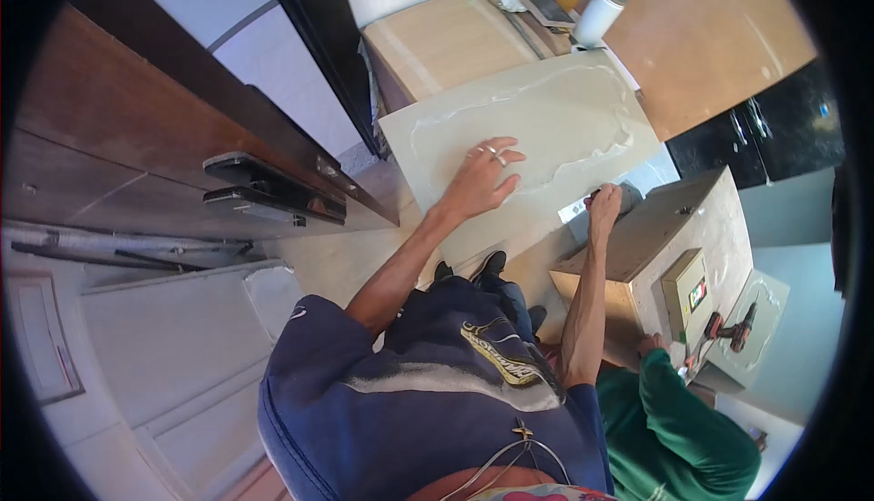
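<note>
A pale beige panel lies tilted in front of me, with an uneven whitish line of paste running round inside its edges. My left hand is over the panel's near part, fingers spread and holding nothing; whether it touches the surface I cannot tell. Beside the panel's right near corner, my right hand is closed round the dark reddish handle of a small tool. A flat, light, blade-like piece shows next to that fist. The tool's exact kind is partly hidden by my fingers.
A wooden cabinet stands right, bearing a box and a cordless drill. Close by is another person's green sleeve. Bottles and a white cup stand behind the panel. A brown door with a black handle is left.
</note>
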Tool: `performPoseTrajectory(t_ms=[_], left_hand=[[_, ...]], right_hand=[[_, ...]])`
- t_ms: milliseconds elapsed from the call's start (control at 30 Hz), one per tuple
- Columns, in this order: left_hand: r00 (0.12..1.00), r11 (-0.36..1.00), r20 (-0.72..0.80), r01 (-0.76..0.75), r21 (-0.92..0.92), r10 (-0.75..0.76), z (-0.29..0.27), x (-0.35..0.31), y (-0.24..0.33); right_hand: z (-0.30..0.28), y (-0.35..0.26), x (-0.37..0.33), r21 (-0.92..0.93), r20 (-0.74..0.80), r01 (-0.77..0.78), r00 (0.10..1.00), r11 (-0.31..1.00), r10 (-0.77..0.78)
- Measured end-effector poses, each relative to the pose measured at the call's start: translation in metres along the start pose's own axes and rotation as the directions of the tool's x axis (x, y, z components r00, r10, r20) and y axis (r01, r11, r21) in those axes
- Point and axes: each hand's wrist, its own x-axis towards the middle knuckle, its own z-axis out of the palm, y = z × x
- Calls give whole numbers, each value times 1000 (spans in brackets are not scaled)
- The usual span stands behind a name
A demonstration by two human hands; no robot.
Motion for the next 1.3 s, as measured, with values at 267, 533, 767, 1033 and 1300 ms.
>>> performPoseTrajectory(t_ms=[267,533,767,1033,1300], left_hand=[[591,937,-727,-201,287,349,-163,7,85],[946,993,-315,-45,109,77,-82,23,58],[997,996,71,-36,81,31,-8,49,28],[963,914,-158,260,313,-219,-31,74,-70],[830,718,-308,557,417,-465,-35,31,-97]], right_hand=[[-60,29,18,-215,-34,317,943,924,-331],[-33,-24,-15,270,-100,51,995,961,-25],[-44,-2,11,327,-98,67,995,943,-37],[-34,-22,24,533,-118,-115,971,838,208],[-27,-24,23,655,-154,-41,970,755,186]])
